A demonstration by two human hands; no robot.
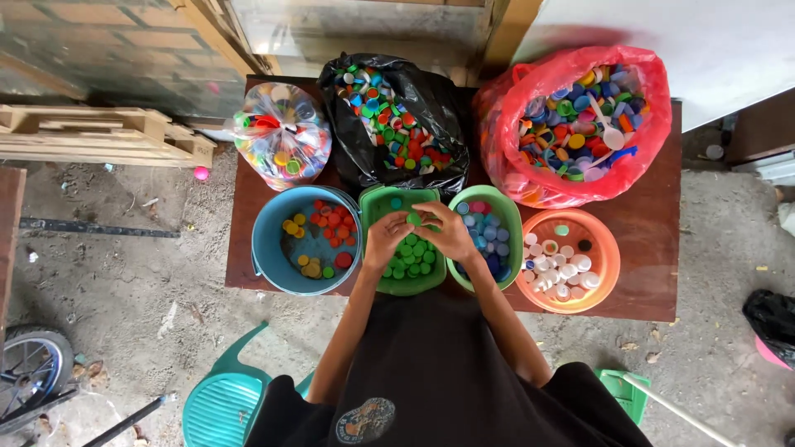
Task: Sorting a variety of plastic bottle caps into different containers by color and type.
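My left hand and my right hand meet above a square green container that holds several green bottle caps. Between their fingertips sits one green cap, pinched from both sides. Left of that container stands a blue bucket with red, yellow and orange caps. On its right is a green bowl of blue caps, then an orange bowl of white caps.
Along the back of the brown table lie a clear bag, a black bag and a red bag, all full of mixed caps. A teal plastic chair is below left; wooden pallets lie left.
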